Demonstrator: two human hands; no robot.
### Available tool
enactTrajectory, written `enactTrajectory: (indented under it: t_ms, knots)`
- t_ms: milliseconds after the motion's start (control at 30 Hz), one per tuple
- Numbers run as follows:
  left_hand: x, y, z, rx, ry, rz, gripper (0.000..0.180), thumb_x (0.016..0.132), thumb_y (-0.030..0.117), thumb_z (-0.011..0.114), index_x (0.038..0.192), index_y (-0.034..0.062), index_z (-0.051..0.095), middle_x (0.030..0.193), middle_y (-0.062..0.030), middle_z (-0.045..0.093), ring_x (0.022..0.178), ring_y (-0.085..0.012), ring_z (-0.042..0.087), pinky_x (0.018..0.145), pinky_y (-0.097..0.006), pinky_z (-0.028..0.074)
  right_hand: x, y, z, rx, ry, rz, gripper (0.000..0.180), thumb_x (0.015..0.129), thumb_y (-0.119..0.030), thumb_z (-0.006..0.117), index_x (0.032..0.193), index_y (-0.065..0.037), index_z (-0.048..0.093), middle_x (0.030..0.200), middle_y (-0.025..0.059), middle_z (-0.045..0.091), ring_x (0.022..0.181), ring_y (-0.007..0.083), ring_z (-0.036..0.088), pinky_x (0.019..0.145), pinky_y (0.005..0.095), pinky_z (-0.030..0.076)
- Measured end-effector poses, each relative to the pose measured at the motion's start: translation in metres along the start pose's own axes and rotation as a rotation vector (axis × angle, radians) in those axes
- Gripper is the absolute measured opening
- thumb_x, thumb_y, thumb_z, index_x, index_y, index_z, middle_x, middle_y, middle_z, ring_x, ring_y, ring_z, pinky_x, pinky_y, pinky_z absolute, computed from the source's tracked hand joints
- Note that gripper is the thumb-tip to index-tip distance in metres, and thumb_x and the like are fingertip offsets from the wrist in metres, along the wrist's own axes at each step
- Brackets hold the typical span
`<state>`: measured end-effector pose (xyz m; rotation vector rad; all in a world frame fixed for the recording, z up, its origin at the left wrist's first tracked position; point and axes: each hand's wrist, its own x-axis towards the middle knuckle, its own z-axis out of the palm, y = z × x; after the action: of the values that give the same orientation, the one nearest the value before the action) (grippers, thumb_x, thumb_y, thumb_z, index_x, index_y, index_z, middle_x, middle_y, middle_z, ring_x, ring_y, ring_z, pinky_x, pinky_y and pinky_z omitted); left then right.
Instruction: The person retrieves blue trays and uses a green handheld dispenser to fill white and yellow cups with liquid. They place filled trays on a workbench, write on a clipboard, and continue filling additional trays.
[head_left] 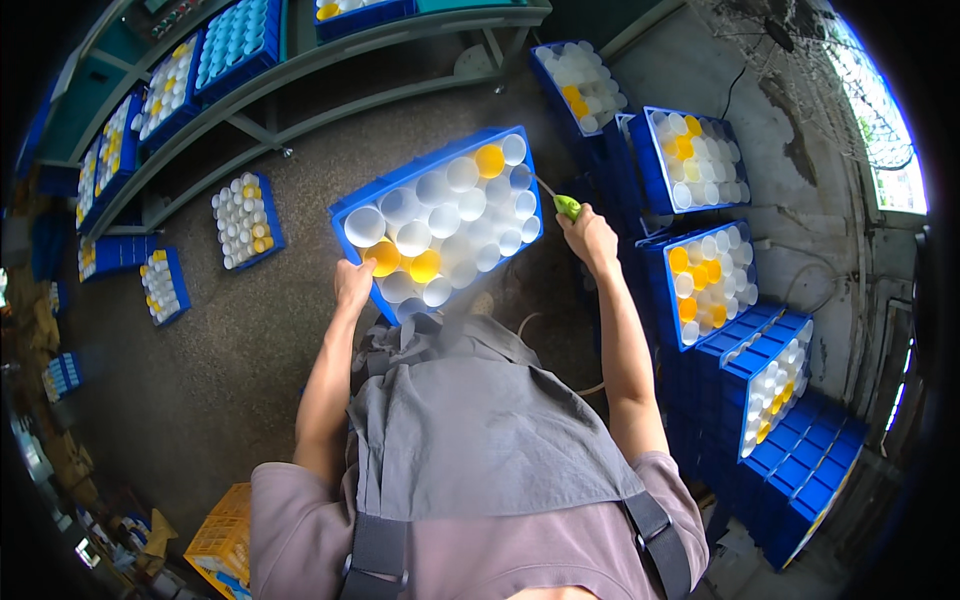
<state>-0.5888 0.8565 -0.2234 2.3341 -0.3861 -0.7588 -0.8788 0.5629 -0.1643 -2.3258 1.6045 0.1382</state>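
Observation:
A blue plastic crate (358, 198) is tilted in front of me, packed with rows of round, open-mouthed white cups (443, 221) and a few yellow cups (425, 266). My left hand (354, 284) grips the crate's left edge, the thumb over the rim. At the crate's right side my right hand (591, 240) is closed around a green air blow gun (567, 207). Its thin nozzle points toward the cups at the upper right corner. Most of my right fingers are hidden behind the hand and handle. The crate's underside is out of sight.
Filled crates stand stacked along the right wall (690, 160), with more stacked crates (805, 465) below them. A metal bench (360, 75) holding crates crosses the upper left. Further filled crates (243, 222) sit on the floor at left. A yellow basket (222, 535) stands at lower left.

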Motion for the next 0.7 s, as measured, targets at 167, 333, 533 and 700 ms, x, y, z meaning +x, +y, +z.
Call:
enactTrajectory:
  t_ms: [167,333,533,700]
  knots:
    - [0.01,-0.011,-0.006,-0.121,-0.013,-0.006,0.038,0.081,0.027,0.07,0.08,-0.011,0.067,0.069,-0.023,0.068,0.07,-0.0289,0.07,0.065,-0.042,0.048,-0.005,0.008,-0.022,-0.069,-0.166,0.02,0.053,0.088,-0.051,0.061,0.107,-0.002,0.064,0.094,0.0248,0.07,0.091,0.0411,0.068,0.079,0.0497,0.055]
    - [0.014,-0.011,-0.008,-0.13,-0.014,-0.016,0.039,0.081,0.027,0.071,0.079,-0.0118,0.067,0.069,-0.0218,0.067,0.069,-0.0278,0.068,0.064,-0.043,0.047,-0.024,0.004,-0.032,-0.038,-0.246,0.024,0.052,0.087,-0.049,0.063,0.106,-0.001,0.064,0.096,0.0247,0.07,0.092,0.0407,0.069,0.081,0.0483,0.055]
    - [0.014,-0.004,-0.006,-0.091,-0.033,-0.023,0.039,0.081,0.027,0.07,0.076,-0.0119,0.066,0.068,-0.0207,0.067,0.068,-0.0266,0.068,0.063,-0.043,0.047,-0.043,-0.004,-0.028,0.025,-0.209,-0.044,0.052,0.088,-0.05,0.062,0.106,-0.001,0.063,0.089,0.0255,0.07,0.087,0.0419,0.069,0.077,0.0491,0.055]
    - [0.012,-0.002,-0.003,-0.114,-0.023,-0.017,0.039,0.08,0.027,0.071,0.077,-0.0119,0.066,0.068,-0.0198,0.067,0.068,-0.0246,0.067,0.063,-0.042,0.046,-0.039,0.006,-0.022,-0.043,-0.105,-0.015,0.049,0.088,-0.05,0.063,0.104,-0.003,0.063,0.087,0.0257,0.07,0.084,0.0425,0.069,0.074,0.0504,0.055]
